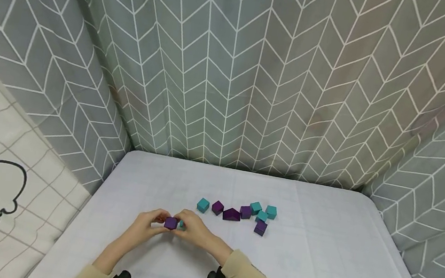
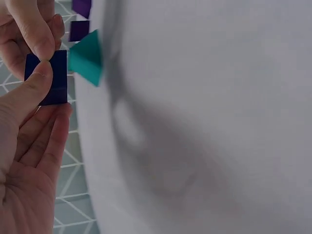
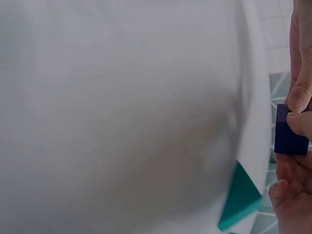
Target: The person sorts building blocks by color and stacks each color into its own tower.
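Note:
Both hands hold one small purple block (image 1: 170,223) just above the table. My left hand (image 1: 146,227) pinches it from the left, thumb on its near face and fingers behind. From the right, my right hand (image 1: 196,231) pinches the same block. In the left wrist view the two thumbs meet on the block's dark face (image 2: 59,73). A small teal piece (image 1: 181,224) shows among the right fingers; its shape and how it is held are mostly hidden. Beyond the hands lie a teal block (image 1: 202,205) and a purple block (image 1: 217,207).
Farther right on the white table (image 1: 326,248) are a wide dark purple piece (image 1: 231,214), a purple block (image 1: 245,212), several teal blocks (image 1: 255,208) and a nearer purple block (image 1: 260,228). A patterned curtain (image 1: 231,74) stands behind the table.

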A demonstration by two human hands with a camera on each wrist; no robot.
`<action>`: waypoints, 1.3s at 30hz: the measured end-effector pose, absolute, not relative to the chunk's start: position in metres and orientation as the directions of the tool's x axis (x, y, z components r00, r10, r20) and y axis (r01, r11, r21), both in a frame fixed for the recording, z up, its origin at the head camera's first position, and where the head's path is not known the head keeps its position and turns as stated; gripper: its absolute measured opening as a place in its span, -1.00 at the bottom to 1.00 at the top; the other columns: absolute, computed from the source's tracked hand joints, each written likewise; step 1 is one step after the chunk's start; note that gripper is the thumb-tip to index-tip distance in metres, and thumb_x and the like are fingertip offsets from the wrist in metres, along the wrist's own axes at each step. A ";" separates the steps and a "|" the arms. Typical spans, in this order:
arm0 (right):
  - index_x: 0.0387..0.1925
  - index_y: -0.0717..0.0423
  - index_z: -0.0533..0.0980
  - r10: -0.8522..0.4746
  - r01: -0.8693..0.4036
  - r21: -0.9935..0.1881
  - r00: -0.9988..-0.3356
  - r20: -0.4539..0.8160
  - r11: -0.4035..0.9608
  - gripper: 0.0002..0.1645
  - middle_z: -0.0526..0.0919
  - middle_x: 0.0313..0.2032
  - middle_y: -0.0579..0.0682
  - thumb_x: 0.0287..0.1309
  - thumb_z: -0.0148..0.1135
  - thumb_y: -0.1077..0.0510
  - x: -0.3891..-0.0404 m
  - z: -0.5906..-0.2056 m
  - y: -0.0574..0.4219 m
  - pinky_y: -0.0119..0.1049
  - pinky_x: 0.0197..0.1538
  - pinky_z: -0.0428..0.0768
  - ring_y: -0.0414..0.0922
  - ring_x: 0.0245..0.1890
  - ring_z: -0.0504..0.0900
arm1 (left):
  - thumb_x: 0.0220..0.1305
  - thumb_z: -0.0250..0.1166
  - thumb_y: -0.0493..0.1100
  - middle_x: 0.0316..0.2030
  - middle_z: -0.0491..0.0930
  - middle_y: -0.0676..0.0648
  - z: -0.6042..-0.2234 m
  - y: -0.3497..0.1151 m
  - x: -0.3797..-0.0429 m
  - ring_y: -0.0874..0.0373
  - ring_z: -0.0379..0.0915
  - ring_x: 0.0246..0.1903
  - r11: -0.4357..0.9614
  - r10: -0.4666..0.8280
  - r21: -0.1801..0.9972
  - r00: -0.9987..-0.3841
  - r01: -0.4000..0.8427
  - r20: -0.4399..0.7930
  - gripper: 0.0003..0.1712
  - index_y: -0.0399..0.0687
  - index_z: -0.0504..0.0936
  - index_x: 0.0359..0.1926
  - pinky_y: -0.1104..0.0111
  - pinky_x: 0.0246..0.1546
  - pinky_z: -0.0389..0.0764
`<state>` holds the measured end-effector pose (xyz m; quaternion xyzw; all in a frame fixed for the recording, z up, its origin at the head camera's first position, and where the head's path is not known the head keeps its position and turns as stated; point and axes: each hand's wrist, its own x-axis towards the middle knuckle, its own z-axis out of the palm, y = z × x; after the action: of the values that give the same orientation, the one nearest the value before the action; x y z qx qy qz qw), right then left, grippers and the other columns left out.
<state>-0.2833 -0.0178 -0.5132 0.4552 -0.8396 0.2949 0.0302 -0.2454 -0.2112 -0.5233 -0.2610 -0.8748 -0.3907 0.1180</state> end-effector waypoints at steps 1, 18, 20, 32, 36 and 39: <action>-0.20 0.19 0.51 -0.747 -0.780 -0.474 -0.584 0.317 0.409 -0.68 0.54 -0.33 -0.05 -0.01 0.28 0.12 -0.281 -0.517 -0.019 -0.62 -0.28 0.36 -0.15 -0.31 0.50 | -0.04 0.34 -0.16 -0.29 0.57 0.03 -0.527 -0.212 -0.242 0.16 0.51 -0.28 0.556 0.354 0.635 -0.844 0.537 0.403 -0.66 -0.10 0.51 -0.18 0.35 -0.25 0.55; -0.25 0.14 0.53 -0.688 -0.749 -0.552 -0.617 0.383 0.365 -0.71 0.51 -0.42 -0.06 -0.04 0.31 0.10 -0.265 -0.552 -0.022 -0.68 -0.41 0.31 -0.31 -0.47 0.39 | -0.10 0.37 -0.14 -0.29 0.56 0.06 -0.555 -0.215 -0.228 0.19 0.50 -0.25 0.517 0.287 0.746 -0.906 0.421 0.312 -0.64 -0.08 0.53 -0.21 0.39 -0.23 0.54; -0.25 0.15 0.53 -0.688 -0.748 -0.552 -0.619 0.378 0.369 -0.70 0.51 -0.41 -0.06 -0.04 0.31 0.09 -0.265 -0.552 -0.022 -0.68 -0.40 0.31 -0.31 -0.47 0.39 | -0.09 0.37 -0.12 -0.29 0.57 0.04 -0.555 -0.214 -0.229 0.17 0.51 -0.24 0.515 0.284 0.752 -0.910 0.411 0.304 -0.64 -0.08 0.53 -0.21 0.40 -0.23 0.54; -0.26 0.13 0.53 -0.685 -0.742 -0.567 -0.621 0.381 0.357 -0.73 0.50 -0.38 -0.08 -0.03 0.29 0.10 -0.263 -0.557 -0.021 -0.68 -0.40 0.32 -0.36 -0.45 0.36 | -0.09 0.37 -0.22 -0.27 0.57 -0.01 -0.554 -0.211 -0.228 0.04 0.51 -0.24 0.518 0.309 0.749 -0.906 0.414 0.288 -0.66 -0.11 0.53 -0.21 0.27 -0.21 0.54; -0.26 0.14 0.53 -0.676 -0.739 -0.575 -0.625 0.391 0.350 -0.74 0.50 -0.38 -0.07 -0.03 0.29 0.12 -0.261 -0.557 -0.020 -0.69 -0.40 0.33 -0.33 -0.45 0.39 | -0.10 0.37 -0.31 -0.28 0.57 -0.10 -0.539 -0.206 -0.222 -0.05 0.51 -0.23 0.492 0.318 0.769 -0.906 0.409 0.279 -0.67 -0.20 0.53 -0.22 0.19 -0.20 0.52; -0.26 0.14 0.53 -0.675 -0.738 -0.577 -0.626 0.391 0.350 -0.74 0.50 -0.37 -0.07 -0.03 0.29 0.13 -0.262 -0.555 -0.018 -0.71 -0.39 0.32 -0.30 -0.45 0.41 | -0.09 0.37 -0.25 -0.28 0.58 -0.03 -0.541 -0.206 -0.225 0.04 0.51 -0.23 0.516 0.324 0.743 -0.900 0.426 0.291 -0.67 -0.13 0.54 -0.22 0.25 -0.21 0.54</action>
<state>-0.2618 -0.0179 -0.5553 0.4305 -0.8206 0.3736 0.0420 -0.2246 -0.2057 -0.5413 -0.2159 -0.8688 -0.4418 0.0576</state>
